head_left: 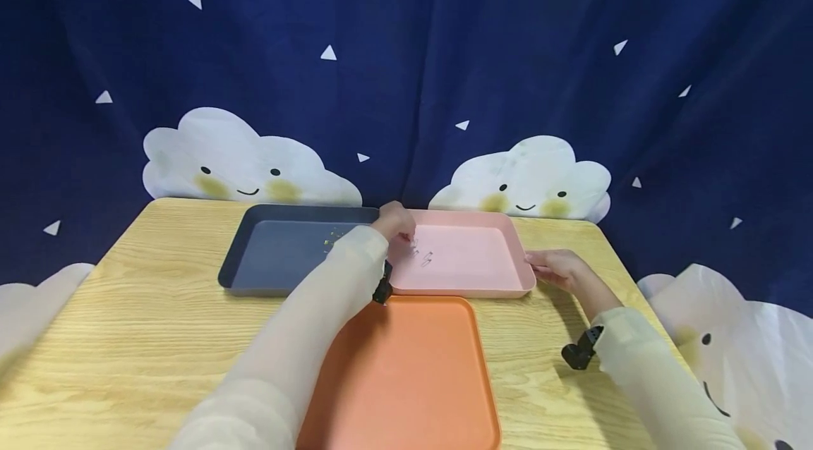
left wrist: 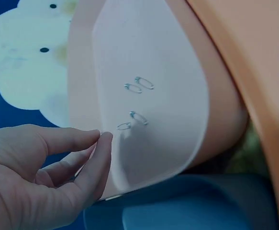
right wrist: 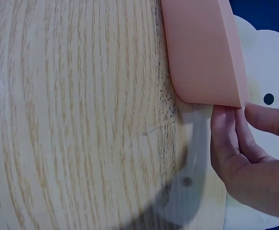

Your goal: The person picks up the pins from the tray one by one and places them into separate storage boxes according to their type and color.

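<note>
Over the left end of the pink tray (head_left: 476,249), my left hand (head_left: 397,221) has thumb and forefinger pinched together. A tiny pale glint shows between the fingertips in the left wrist view; it looks like part of a safety pin, though mostly hidden. Several silver safety pins (left wrist: 139,118) lie on the tray floor just beyond the fingertips. My right hand (right wrist: 259,163) holds the tray's right end, thumb at the rim and fingers against the outer wall.
Left of the pink tray stands a dark blue-grey tray (head_left: 273,252) with several small gold-coloured pieces (head_left: 330,238) in it, partly behind my left sleeve. An orange tray (head_left: 419,372) sits in front, its left side covered by my forearm. A navy curtain (head_left: 394,69) hangs behind the wooden table (head_left: 159,323).
</note>
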Action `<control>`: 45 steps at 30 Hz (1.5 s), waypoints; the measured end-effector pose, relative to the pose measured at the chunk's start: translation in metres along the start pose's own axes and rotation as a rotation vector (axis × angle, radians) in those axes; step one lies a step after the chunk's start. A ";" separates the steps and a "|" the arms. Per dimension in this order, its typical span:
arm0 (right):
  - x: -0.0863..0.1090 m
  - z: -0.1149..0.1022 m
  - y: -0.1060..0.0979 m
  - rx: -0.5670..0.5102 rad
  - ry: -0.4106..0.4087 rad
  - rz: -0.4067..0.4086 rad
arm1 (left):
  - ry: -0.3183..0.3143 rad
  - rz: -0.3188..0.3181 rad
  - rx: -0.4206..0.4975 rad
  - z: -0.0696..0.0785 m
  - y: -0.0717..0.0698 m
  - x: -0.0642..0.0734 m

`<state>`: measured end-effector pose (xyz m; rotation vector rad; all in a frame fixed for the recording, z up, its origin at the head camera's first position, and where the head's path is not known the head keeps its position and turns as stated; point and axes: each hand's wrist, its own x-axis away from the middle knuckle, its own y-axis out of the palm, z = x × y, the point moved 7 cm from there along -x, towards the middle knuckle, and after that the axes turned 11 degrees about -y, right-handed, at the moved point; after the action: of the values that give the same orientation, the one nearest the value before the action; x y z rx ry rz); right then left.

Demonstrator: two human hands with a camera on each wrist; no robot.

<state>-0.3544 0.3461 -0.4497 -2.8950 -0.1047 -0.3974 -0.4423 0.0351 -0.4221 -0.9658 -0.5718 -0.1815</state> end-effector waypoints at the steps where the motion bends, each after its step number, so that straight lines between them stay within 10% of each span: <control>1: 0.000 0.000 0.001 0.002 0.002 0.001 | -0.007 0.007 -0.023 -0.001 0.002 -0.005; 4: 0.000 -0.002 0.003 0.009 0.006 0.000 | -0.015 0.013 0.005 -0.002 0.007 -0.025; 8: 0.001 -0.004 0.003 -0.002 0.004 0.002 | 0.004 0.012 0.040 -0.002 0.003 -0.016; 15: 0.000 -0.001 0.002 -0.005 0.002 -0.031 | 0.064 -0.049 0.136 -0.013 -0.005 0.041; 23: 0.000 -0.002 0.000 -0.020 0.007 -0.053 | 0.342 -0.130 0.164 -0.046 -0.008 0.083; 35: 0.000 -0.003 0.003 -0.062 0.046 -0.078 | 0.611 -0.050 -0.106 -0.081 0.001 0.131; 45: 0.002 0.001 0.003 -0.022 0.060 -0.059 | 0.696 0.085 -0.330 -0.099 0.030 0.145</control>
<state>-0.3516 0.3432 -0.4513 -2.9044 -0.1768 -0.4984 -0.2716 -0.0138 -0.4089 -1.1594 0.1457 -0.5219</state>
